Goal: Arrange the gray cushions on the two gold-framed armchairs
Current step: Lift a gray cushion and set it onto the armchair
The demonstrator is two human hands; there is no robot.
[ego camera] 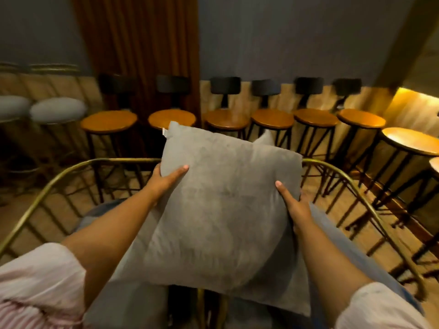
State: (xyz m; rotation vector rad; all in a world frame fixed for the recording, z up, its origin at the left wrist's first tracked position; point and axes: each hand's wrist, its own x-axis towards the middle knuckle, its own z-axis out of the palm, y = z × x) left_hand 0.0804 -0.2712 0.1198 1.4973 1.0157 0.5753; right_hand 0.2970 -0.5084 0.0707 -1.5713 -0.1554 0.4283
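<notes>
A square gray cushion (221, 210) is held up in front of me, its face toward the camera, a small white tag at its top left corner. My left hand (166, 180) grips its left edge and my right hand (294, 205) grips its right edge. Behind its top right corner pokes the tip of a second gray cushion (266, 138). Two gold-framed armchairs stand side by side below: the left armchair (59, 179) and the right armchair (351, 181), both with curved brass back rails and blue-gray seats. The held cushion hides where the two chairs meet.
Several wooden-topped bar stools (273, 118) with black legs and black backrests line the far wall. Two gray padded stools (57, 109) stand at the left. A brown curtain (137, 43) hangs behind. More stools (411, 141) crowd the right side.
</notes>
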